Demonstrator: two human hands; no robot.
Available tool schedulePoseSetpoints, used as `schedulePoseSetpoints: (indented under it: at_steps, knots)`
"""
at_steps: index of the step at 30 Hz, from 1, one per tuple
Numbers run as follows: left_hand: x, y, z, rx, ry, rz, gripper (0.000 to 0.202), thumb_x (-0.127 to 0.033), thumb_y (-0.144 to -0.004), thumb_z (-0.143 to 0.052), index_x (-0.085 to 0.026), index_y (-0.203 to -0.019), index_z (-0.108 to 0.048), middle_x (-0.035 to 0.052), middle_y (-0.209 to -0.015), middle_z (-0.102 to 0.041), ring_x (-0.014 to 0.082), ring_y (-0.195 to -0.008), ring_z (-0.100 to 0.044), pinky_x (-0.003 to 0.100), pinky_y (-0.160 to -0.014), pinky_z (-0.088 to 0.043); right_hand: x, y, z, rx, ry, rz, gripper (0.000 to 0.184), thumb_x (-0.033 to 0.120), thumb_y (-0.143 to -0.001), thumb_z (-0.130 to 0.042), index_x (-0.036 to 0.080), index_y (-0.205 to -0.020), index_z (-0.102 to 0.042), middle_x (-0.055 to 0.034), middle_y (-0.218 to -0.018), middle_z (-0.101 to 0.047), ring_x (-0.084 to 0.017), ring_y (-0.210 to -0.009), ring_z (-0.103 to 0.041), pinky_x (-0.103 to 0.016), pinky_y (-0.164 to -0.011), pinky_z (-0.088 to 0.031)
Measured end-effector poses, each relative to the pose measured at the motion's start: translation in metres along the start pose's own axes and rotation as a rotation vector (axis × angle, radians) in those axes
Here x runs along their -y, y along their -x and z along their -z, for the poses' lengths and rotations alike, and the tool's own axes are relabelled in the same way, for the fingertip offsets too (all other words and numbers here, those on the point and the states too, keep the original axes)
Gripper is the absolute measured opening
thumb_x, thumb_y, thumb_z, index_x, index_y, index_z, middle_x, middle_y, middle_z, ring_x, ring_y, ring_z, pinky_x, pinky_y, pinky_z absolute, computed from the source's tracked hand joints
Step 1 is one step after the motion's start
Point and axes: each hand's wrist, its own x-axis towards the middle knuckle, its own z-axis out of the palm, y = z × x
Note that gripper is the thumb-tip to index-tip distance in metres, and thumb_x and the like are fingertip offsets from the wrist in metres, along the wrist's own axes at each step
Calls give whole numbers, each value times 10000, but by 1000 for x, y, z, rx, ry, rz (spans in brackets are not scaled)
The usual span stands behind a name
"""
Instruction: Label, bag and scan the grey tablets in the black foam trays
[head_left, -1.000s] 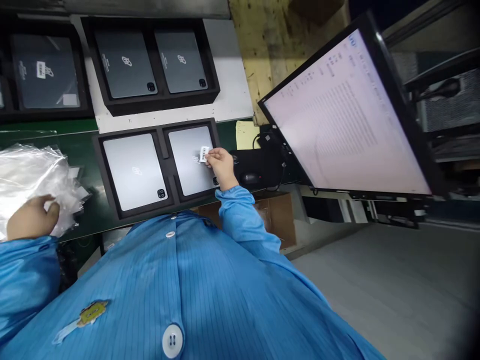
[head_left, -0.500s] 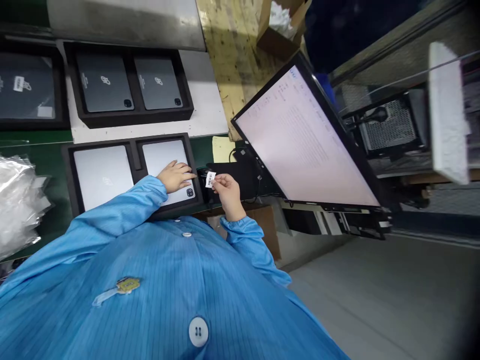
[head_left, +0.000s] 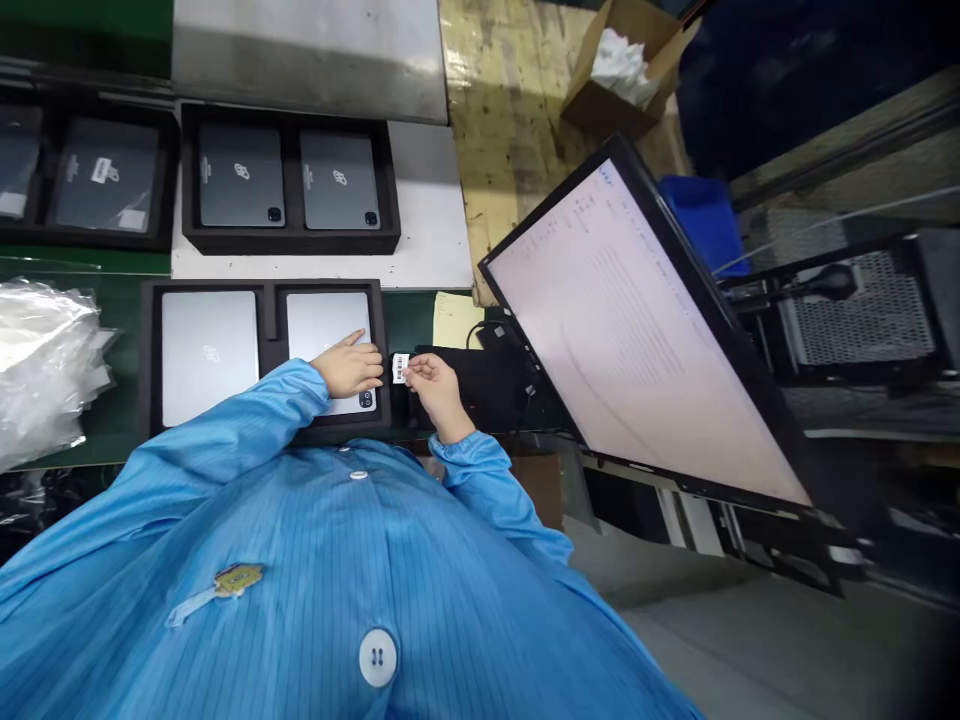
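My left hand (head_left: 349, 368) lies open with spread fingers over the lower half of a silver tablet (head_left: 322, 318), whose camera corner shows below the fingers. That tablet sits in the right compartment of a black foam tray (head_left: 271, 350); a second silver tablet (head_left: 210, 360) fills the left compartment. Just right of the tray, my right hand (head_left: 439, 393) pinches a small white barcode label (head_left: 400, 369) between thumb and fingers. The printed side of the label faces up.
Behind stands another foam tray (head_left: 292, 240) with two dark grey tablets. Clear plastic bags (head_left: 49, 370) lie at the left. A tilted monitor (head_left: 637, 330) takes up the right, near a yellow note (head_left: 456, 320). A cardboard box (head_left: 600, 108) stands at the back.
My right hand has brought the label slightly left, closer to the tray's edge. My left hand stays on the right silver tablet, fingers shifted a little. The camera view has turned slightly.
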Motion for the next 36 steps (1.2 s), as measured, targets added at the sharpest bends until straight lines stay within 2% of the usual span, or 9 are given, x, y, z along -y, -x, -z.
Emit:
schedulePoseSetpoints:
  at_steps: [4, 9, 13, 16, 21, 26, 31, 33, 36]
  knots:
    - [1, 2, -4, -23, -24, -19, 375, -401, -1047, -405, -204, -1072, -723, 155, -1231, -681, 289, -1247, -571, 578, -1246, -221, -3, -8, -1, 35, -2, -10, 317, 400, -696, -801, 222, -824, -572, 21, -719, -640, -139, -656, -620, -267, -630, -535]
    - [12, -2, -7, -67, -41, -112, 403, -438, -1051, -415, -199, -946, -722, 135, -1021, -695, 262, -1049, -615, 500, -1147, -342, -8, -11, -3, 23, -32, 3, 380, 470, -623, -824, 225, -802, -596, 19, -698, -647, -138, -633, -599, -262, -588, -514]
    - [23, 3, -10, -74, -10, -159, 353, -388, -1051, -424, -208, -1045, -728, 134, -1171, -709, 252, -1176, -603, 499, -1206, -269, -10, -11, -2, 4, -39, 17, 396, 483, -609, -838, 229, -793, -596, 13, -704, -658, -139, -631, -600, -259, -574, -509]
    - [23, 5, -14, -90, -30, -145, 336, -368, -1045, -431, -198, -1013, -719, 132, -1151, -711, 259, -1166, -607, 555, -1251, -183, -10, -11, -2, -46, -23, 10, 328, 414, -650, -819, 233, -800, -591, 24, -679, -650, -145, -630, -612, -248, -556, -501]
    - [15, -7, -8, -129, -74, -147, 398, -402, -1042, -414, -183, -843, -681, 107, -893, -680, 246, -945, -607, 540, -1210, -292, -1, -12, -14, -143, 67, -78, 191, 190, -716, -757, 218, -792, -583, 53, -635, -625, -137, -619, -639, -233, -590, -513]
    - [18, 21, 22, -313, -42, -126, 408, -428, -1023, -386, -211, -856, -689, 96, -910, -694, 248, -952, -615, 535, -1176, -355, 15, -11, -61, -18, 131, -104, 173, 58, -784, -679, 208, -810, -596, 55, -640, -663, -141, -588, -672, -225, -569, -512]
    - [27, 78, 54, -729, -100, -144, 394, -442, -1024, -375, -226, -835, -645, 74, -861, -678, 225, -943, -641, 481, -1075, -455, 26, -20, -112, 81, 345, -35, 168, 91, -825, -735, 204, -795, -615, 7, -699, -726, -183, -685, -740, -264, -674, -560]
    - [28, 90, 60, -806, -112, -163, 387, -429, -1037, -367, -225, -835, -627, 65, -856, -673, 207, -935, -647, 460, -1065, -467, 27, -23, -113, 26, 478, 45, 142, 132, -832, -770, 200, -802, -649, -44, -806, -774, -224, -833, -770, -307, -807, -577]
    - [27, 97, 59, -803, -113, -146, 385, -444, -1042, -371, -233, -846, -626, 58, -866, -680, 205, -943, -663, 464, -1079, -467, 24, -18, -91, -88, 549, 161, 28, 202, -896, -736, 198, -885, -711, -88, -964, -800, -249, -992, -765, -337, -926, -559]
